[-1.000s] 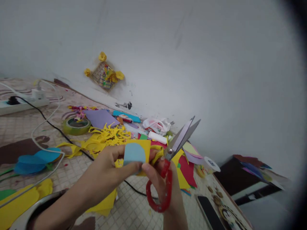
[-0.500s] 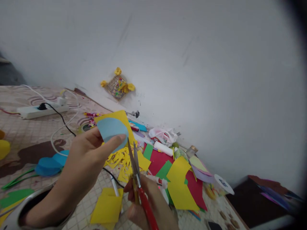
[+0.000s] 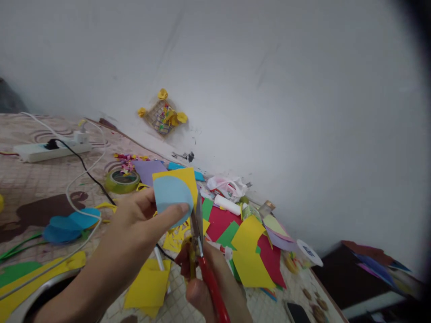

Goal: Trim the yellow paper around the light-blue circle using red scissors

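Note:
My left hand (image 3: 134, 233) pinches a light blue rounded paper piece (image 3: 171, 195) laid over a yellow paper (image 3: 189, 176), thumb on top. In my right hand (image 3: 218, 278) are scissors (image 3: 210, 285) with one red handle and one yellowish handle. The blades are slightly apart and touch the right edge of the papers, beside the blue curve. Below the hands, yellow squares (image 3: 148, 287) rest on the patterned table cover, with a white pen (image 3: 159, 259) against them. Yellow scraps (image 3: 175, 237) lie behind the scissors.
A green tape roll (image 3: 122, 181), a white power strip (image 3: 50, 151) with cables and blue paper petals (image 3: 69, 226) lie left. Red, green and yellow sheets (image 3: 252, 269), a white roll (image 3: 227, 205) and a phone (image 3: 296, 312) are right. The wall (image 3: 269, 112) stands behind.
Both hands, the papers and the scissors have moved right in view. The scissor blades have shifted up along the papers' right edge. The tape roll and a purple sheet now show more fully.

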`<control>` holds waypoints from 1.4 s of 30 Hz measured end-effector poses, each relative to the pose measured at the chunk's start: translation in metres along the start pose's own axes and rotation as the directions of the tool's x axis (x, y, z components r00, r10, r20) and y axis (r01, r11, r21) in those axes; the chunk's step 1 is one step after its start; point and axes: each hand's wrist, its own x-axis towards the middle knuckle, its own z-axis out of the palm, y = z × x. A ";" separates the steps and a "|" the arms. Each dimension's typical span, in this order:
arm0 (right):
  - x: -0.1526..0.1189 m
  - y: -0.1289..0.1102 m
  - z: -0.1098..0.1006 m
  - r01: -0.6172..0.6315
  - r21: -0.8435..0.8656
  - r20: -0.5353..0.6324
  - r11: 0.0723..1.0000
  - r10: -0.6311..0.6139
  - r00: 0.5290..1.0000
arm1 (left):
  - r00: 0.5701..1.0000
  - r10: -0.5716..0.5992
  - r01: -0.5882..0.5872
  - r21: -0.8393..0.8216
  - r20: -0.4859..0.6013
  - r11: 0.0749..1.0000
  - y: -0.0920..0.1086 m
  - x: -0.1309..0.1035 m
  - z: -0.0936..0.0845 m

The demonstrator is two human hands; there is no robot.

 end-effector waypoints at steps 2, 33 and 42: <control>-0.002 -0.004 0.003 0.043 0.018 -0.033 0.999 -0.042 0.999 | 1.000 -0.001 0.001 -0.013 0.022 1.000 0.001 -0.003 0.003; -0.008 0.004 0.011 0.091 0.164 -0.162 0.982 -0.064 0.985 | 0.997 -0.066 0.070 -0.119 0.039 0.990 -0.008 -0.010 0.012; -0.005 0.014 -0.002 0.093 0.029 -0.083 0.995 -0.090 0.992 | 1.000 0.011 -0.011 -0.045 -0.013 0.999 -0.006 -0.011 0.009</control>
